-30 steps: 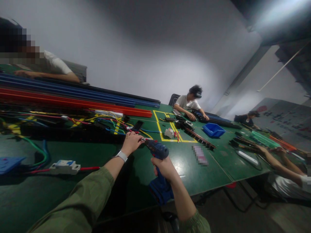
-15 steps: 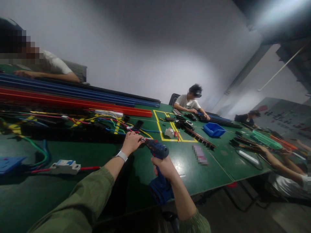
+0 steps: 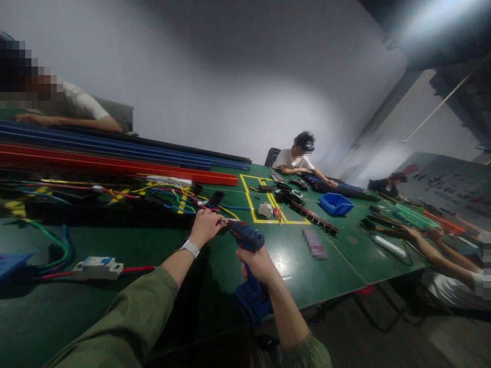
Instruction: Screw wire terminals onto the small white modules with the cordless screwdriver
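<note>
My right hand (image 3: pixel 261 265) is wrapped around the handle of a blue cordless drill (image 3: pixel 248 236), its nose pointing left. My left hand (image 3: pixel 206 226), with a watch on the wrist, has its fingers closed at the drill's tip, by the right end of a long black rail (image 3: pixel 115 210). What those fingers pinch is too small and hidden to make out. Coloured wires (image 3: pixel 161 186) run along the rail, and a flat black piece (image 3: pixel 216 199) rests just beyond my left hand. Nearer to me lies a white circuit breaker (image 3: pixel 98 268) with red wires.
Orange trunking (image 3: pixel 184 174) and blue strips (image 3: pixel 153 156) lie behind the rail. Across the green table (image 3: pixel 307 286) are a blue bin (image 3: pixel 336 205), a second breaker (image 3: pixel 265 209) inside yellow tape, and a blurred-out flat object (image 3: pixel 314 244). Several co-workers sit around.
The view has shifted slightly, so things sit a little further left. Both hands and the drill keep the same pose relative to each other.
</note>
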`<control>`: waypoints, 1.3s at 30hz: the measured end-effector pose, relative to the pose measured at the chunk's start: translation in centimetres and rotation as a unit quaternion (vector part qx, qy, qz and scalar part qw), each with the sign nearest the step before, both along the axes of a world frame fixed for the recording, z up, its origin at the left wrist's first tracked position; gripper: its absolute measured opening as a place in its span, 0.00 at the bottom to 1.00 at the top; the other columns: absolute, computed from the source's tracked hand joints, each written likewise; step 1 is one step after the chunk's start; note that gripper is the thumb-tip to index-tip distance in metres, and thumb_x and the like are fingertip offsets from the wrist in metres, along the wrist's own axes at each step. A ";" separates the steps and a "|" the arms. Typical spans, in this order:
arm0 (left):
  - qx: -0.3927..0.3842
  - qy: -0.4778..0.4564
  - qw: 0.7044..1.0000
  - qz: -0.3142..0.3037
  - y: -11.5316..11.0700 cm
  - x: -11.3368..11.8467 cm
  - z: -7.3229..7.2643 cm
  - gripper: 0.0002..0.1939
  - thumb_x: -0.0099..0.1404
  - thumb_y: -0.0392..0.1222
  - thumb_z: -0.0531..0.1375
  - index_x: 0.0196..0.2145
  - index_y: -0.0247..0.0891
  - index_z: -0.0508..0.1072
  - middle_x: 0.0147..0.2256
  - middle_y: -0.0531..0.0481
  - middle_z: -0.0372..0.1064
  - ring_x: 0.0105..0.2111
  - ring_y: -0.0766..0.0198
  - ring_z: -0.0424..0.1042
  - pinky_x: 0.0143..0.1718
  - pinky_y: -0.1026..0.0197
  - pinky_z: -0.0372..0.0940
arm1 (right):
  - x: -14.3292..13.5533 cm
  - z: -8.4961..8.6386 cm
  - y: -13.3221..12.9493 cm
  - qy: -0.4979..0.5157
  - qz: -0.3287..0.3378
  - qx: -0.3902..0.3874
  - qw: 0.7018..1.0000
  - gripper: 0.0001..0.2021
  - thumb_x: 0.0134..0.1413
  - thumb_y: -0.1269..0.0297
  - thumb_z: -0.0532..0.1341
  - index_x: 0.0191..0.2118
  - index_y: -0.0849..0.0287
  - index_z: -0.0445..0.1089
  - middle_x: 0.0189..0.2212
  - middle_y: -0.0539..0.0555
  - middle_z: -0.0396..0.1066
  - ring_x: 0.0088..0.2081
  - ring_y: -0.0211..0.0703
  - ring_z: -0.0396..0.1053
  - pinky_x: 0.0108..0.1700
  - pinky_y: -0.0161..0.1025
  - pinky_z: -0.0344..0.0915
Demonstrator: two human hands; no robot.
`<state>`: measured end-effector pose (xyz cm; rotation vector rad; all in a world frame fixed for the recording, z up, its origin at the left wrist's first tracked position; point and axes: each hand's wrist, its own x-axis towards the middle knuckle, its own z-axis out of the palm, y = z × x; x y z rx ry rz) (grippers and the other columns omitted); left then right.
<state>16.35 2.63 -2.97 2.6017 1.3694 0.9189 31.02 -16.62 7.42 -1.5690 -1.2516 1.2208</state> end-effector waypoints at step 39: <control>-0.004 -0.013 1.000 -0.008 0.2 0.0 -0.1 0.14 0.64 0.52 0.57 0.41 0.49 0.79 0.38 0.45 0.76 0.44 0.49 0.64 0.51 0.46 0.48 | -0.1 0.4 0.0 0.007 0.002 -0.023 1.000 0.11 0.46 0.66 0.59 0.39 0.60 0.65 0.12 0.41 0.57 0.13 0.38 0.63 0.17 0.32 0.55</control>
